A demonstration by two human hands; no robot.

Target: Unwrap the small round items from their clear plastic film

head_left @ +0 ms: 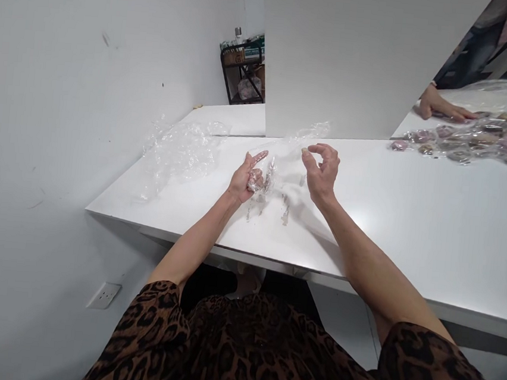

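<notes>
My left hand (242, 180) is closed around a crumpled piece of clear plastic film (274, 171), its index finger stretched along it. A small brownish thing seems to show through the film beside the fingers; its kind cannot be made out. My right hand (322, 170) is raised to the right of it, thumb and index finger pressed together in a pinch. Thin film stretches up toward those fingertips, but what they hold is too fine to tell. Below both hands, brownish marks (285, 210) show on the white table (411, 229).
A heap of clear plastic (185, 153) lies on the table's left, by the wall. A white panel (351, 56) rises behind. At right, another person's hand (447, 105) rests by wrapped pink and brown items (486, 139). A black shelf cart (242, 69) stands beyond.
</notes>
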